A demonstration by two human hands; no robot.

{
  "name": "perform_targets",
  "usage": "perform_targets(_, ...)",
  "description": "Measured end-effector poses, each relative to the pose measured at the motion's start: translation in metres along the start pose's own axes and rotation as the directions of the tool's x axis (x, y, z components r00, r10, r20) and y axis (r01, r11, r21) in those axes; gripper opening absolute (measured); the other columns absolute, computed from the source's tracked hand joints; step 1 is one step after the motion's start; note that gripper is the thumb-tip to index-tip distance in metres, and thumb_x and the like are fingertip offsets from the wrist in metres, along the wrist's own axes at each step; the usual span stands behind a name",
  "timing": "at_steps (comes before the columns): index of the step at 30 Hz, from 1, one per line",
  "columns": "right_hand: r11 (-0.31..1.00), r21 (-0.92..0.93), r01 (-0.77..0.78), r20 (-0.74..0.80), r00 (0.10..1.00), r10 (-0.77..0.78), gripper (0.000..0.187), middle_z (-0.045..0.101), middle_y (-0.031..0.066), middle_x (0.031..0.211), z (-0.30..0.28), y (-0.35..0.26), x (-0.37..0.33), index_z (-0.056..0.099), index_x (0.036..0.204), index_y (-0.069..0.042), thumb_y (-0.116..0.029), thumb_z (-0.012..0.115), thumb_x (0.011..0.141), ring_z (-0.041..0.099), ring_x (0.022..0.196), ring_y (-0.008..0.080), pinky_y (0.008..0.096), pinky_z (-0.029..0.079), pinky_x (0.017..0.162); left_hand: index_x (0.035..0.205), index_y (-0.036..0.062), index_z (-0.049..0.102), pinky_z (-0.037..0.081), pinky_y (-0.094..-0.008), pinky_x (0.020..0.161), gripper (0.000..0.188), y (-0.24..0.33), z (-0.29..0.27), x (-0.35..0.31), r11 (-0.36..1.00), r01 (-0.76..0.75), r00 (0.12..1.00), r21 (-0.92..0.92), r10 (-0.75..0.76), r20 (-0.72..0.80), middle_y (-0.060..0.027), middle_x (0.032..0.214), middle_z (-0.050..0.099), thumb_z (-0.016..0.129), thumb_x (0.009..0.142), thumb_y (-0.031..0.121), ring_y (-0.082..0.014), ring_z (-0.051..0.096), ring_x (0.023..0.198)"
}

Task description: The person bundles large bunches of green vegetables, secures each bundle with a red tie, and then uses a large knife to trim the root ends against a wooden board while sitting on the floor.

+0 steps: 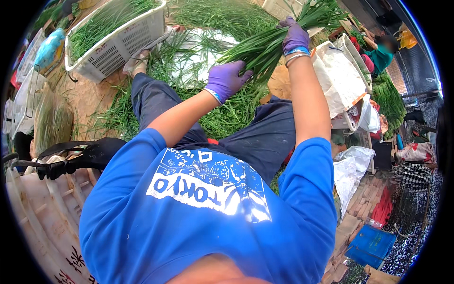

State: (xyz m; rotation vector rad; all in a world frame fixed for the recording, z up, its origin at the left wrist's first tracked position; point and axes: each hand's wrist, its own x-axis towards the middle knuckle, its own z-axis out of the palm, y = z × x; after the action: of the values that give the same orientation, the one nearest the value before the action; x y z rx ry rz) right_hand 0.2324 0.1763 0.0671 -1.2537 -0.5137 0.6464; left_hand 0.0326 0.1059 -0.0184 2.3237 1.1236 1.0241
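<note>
I see the ground (85, 97) strewn with loose greens (222, 118), spread under and between the legs (156, 102). A white crate (118, 40) holding more greens stands at the upper left, well apart from the hands. White sacks (338, 78) lie to the right, near the right arm.

The bundle (265, 47) of long green stalks is held in the air above the lap, tilted, with its leaf tips fanning toward the upper right.

Left hand (227, 78): purple glove, fingers clamped around the lower end of the bundle.

Right hand (295, 35): purple glove, fingers closed over the upper part of the bundle.

Risks, as I judge them:
- The bundle is untied as far as I can see. If either grip loosens, stalks may slide out and mix with the loose greens below.
- The leaf tips are unsupported; a hard squeeze or a bend between the two hands may crease or snap them.
- Gloves on smooth stalks may slip.
</note>
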Motion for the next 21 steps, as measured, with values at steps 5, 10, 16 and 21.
perform_targets(5, 0.99, -0.125, 0.067, 0.018, 0.998, -0.065, 0.026, 0.061, 0.0141, 0.079, -0.007, 0.007, 0.015, 0.055, 0.087, 0.006, -0.018, 0.059, 0.078, 0.059, 0.066, 0.023, 0.0323, 0.048, 0.06, 0.088, 0.0086, 0.063, 0.044, -0.0279, 0.047, 0.029, -0.01, 0.02, -0.007, 0.885, 0.165, 0.986, -0.435, -0.157, 0.054, -0.0056, 0.06, 0.06, 0.058, 0.08, 0.036, -0.0142, 0.058, 0.05)
perform_targets(10, 0.992, -0.125, 0.019, 0.003, 1.0, -0.019, 0.024, 0.062, 0.0116, 0.077, 0.015, -0.005, -0.029, 0.056, 0.084, 0.003, -0.02, 0.06, 0.077, 0.059, 0.063, 0.0211, 0.0322, 0.048, 0.058, 0.111, 0.0127, 0.053, 0.046, -0.0271, 0.054, 0.035, -0.023, 0.012, -0.037, 0.964, 0.162, 0.984, -0.212, -0.141, 0.113, -0.0065, 0.06, 0.061, 0.056, 0.081, 0.031, -0.0156, 0.06, 0.054)
perform_targets(16, 0.998, -0.042, -0.046, 0.152, 0.987, 0.052, 0.026, 0.063, 0.0106, 0.078, -0.013, -0.01, 0.001, 0.06, 0.079, 0.002, -0.024, 0.059, 0.077, 0.058, 0.065, 0.0188, 0.0286, 0.047, 0.06, 0.122, 0.0279, 0.044, 0.044, -0.0361, 0.052, 0.044, -0.03, 0.015, -0.043, 0.949, 0.242, 0.96, -0.201, -0.205, 0.189, -0.0091, 0.058, 0.054, 0.052, 0.079, 0.023, -0.0254, 0.055, 0.052)
perform_targets(21, 0.989, -0.132, -0.061, 0.138, 0.987, 0.079, 0.028, 0.063, 0.0112, 0.077, -0.003, -0.012, -0.013, 0.061, 0.082, 0.002, -0.025, 0.059, 0.077, 0.058, 0.063, 0.019, 0.0297, 0.048, 0.059, 0.111, 0.0236, 0.055, 0.046, -0.0319, 0.05, 0.035, -0.027, 0.015, -0.035, 0.997, 0.013, 0.999, -0.081, -0.009, 0.044, -0.012, 0.064, 0.058, 0.057, 0.076, 0.019, -0.0233, 0.058, 0.054)
